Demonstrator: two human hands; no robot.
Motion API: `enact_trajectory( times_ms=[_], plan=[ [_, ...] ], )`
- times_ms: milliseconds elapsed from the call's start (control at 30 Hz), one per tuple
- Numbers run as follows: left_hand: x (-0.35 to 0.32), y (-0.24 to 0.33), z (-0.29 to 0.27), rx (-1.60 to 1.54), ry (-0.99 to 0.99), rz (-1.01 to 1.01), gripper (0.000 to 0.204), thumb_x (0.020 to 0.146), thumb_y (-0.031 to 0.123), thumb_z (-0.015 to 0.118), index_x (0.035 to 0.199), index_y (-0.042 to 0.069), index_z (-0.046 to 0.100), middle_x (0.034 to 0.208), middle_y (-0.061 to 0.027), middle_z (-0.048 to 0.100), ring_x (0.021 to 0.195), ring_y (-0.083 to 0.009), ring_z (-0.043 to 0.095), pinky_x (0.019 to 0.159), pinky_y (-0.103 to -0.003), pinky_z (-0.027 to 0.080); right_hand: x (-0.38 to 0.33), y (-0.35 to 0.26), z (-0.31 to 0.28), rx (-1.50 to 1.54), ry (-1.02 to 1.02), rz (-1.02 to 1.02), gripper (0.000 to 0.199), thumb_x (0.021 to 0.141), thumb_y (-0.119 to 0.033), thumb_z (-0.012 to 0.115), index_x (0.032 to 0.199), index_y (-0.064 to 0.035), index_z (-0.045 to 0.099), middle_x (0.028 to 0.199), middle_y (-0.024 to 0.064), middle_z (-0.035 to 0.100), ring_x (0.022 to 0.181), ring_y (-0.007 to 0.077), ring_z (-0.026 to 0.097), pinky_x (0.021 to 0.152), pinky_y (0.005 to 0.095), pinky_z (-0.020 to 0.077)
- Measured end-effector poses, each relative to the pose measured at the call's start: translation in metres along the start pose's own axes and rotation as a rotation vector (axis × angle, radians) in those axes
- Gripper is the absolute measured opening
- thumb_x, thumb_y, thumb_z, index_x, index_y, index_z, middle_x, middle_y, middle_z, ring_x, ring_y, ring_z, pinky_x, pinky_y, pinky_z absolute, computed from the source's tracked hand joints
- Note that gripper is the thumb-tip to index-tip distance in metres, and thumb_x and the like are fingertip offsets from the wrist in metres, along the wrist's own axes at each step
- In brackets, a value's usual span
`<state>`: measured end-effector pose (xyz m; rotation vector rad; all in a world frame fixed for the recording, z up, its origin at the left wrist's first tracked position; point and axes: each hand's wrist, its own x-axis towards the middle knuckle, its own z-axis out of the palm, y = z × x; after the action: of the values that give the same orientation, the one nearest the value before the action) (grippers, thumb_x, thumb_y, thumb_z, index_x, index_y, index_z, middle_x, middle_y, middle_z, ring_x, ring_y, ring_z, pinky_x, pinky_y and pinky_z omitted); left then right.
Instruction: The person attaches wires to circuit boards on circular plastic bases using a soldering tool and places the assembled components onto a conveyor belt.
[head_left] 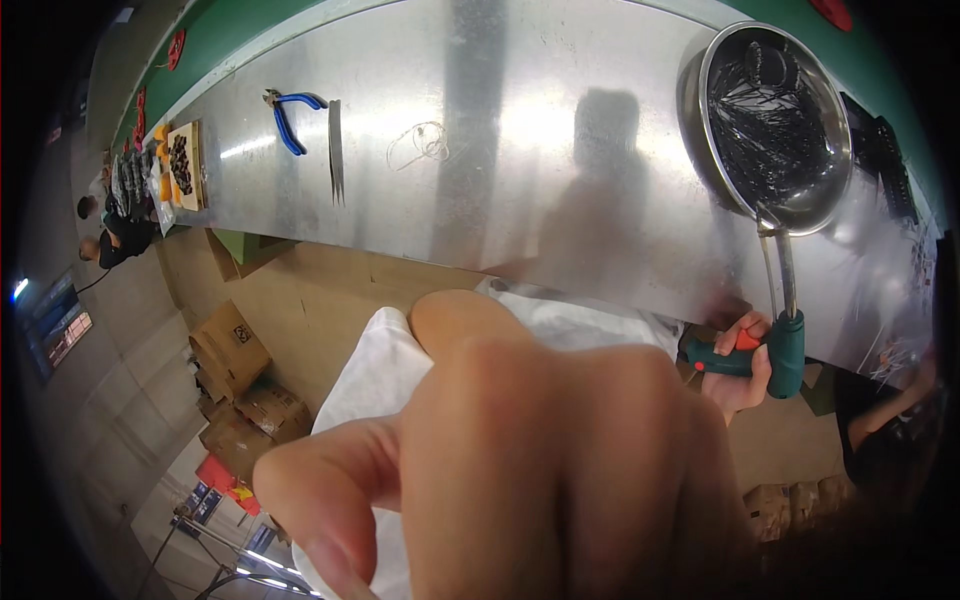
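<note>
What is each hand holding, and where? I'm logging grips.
Right hand grips a green tool by its handle. Left hand, close to the camera, holds nothing visible.

Steel desk, tools and clutter, boxes below

Blue-handled pliers [287, 115] lying just beside a thin metal strip [335, 150] on the shiny desk [520, 180]; loop of thin wire [420, 142] nearby. Wooden tray of dark parts [183, 163] at far left end. Cardboard boxes [232, 345] stacked on the floor below.
</note>
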<state>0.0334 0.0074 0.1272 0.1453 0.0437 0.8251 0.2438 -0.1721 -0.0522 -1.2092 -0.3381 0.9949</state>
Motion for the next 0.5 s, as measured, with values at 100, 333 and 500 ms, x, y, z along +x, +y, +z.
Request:
enact_trajectory(
  times_ms=[100,333,500],
  plan=[
    [0.000,-0.005,0.010,0.018,0.066,0.001,0.054,0.104,0.023,0.030,0.053,0.007,0.038,0.056,-0.0091,0.042,0.042,-0.0199,0.039,0.055,-0.038,0.051,-0.003,0.001,-0.005,0.005,0.028,0.015,0.030,0.087,-0.028,0.051,0.101,-0.0012,0.048,0.103,0.0129,0.053,0.065,0.0147,0.051,0.059,0.0295,0.0400],
    [0.008,-0.011,0.034,0.010,0.292,0.125,0.055,0.105,0.026,0.027,0.055,0.009,0.039,0.056,-0.0088,0.041,0.050,-0.0206,0.044,0.054,-0.037,0.049,-0.005,0.002,-0.001,0.107,0.052,-0.022,0.029,0.084,-0.018,0.053,0.101,0.0052,0.051,0.101,0.0211,0.053,0.062,0.0196,0.055,0.058,0.0281,0.0471],
    [0.016,-0.029,0.022,-0.086,0.056,0.290,0.045,0.093,0.028,0.039,0.053,0.008,0.036,0.053,-0.0073,0.039,0.044,-0.0198,0.037,0.054,-0.040,0.050,-0.002,0.000,0.006,0.001,0.082,0.015,0.030,0.086,-0.028,0.052,0.101,-0.0009,0.048,0.104,0.0129,0.052,0.065,0.0149,0.050,0.059,0.0289,0.0400]
  ],
)
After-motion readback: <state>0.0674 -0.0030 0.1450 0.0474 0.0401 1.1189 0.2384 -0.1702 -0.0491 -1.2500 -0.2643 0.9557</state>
